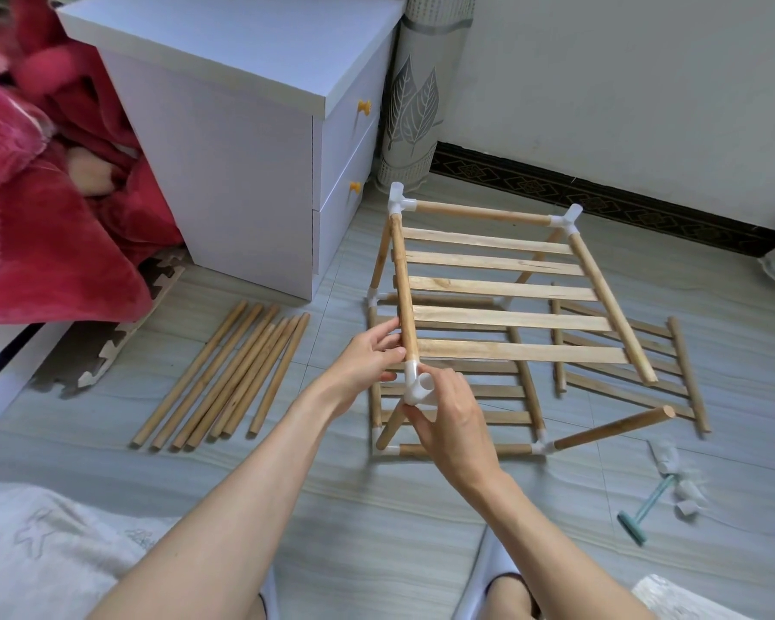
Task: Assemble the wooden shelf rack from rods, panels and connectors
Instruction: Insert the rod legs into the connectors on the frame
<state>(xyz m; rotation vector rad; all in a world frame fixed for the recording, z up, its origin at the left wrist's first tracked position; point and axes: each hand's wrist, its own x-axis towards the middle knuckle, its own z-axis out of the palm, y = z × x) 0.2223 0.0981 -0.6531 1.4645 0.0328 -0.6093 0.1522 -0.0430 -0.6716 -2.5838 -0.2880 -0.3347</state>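
Near edge of floor: both forearms reach forward over pale tiles. Right hand (448, 422) wraps the white connector (419, 389) at the near left corner of the raised slatted panel (506, 288), fingers curled round it. Left hand (370, 358) pinches the panel's left side rod (404, 288) just above that connector, thumb and fingers closed on the wood.

Rack frame (457, 449) sits on the floor beneath, partly built; one upright rod (614, 428) at the near right corner leans out, top end free. Spare panel (627, 364) lies flat to the right. Loose rods (224, 378) lie bundled to the left. Small mallet (645, 507) and spare connectors (685, 496) at near right.

Judgement: parts look light and stiff; slats thin, could crack if twisted. Best held at rod ends beside the joints. Plastic sockets probably tight, needing a straight push.

Far: white cabinet (242, 181), wall.
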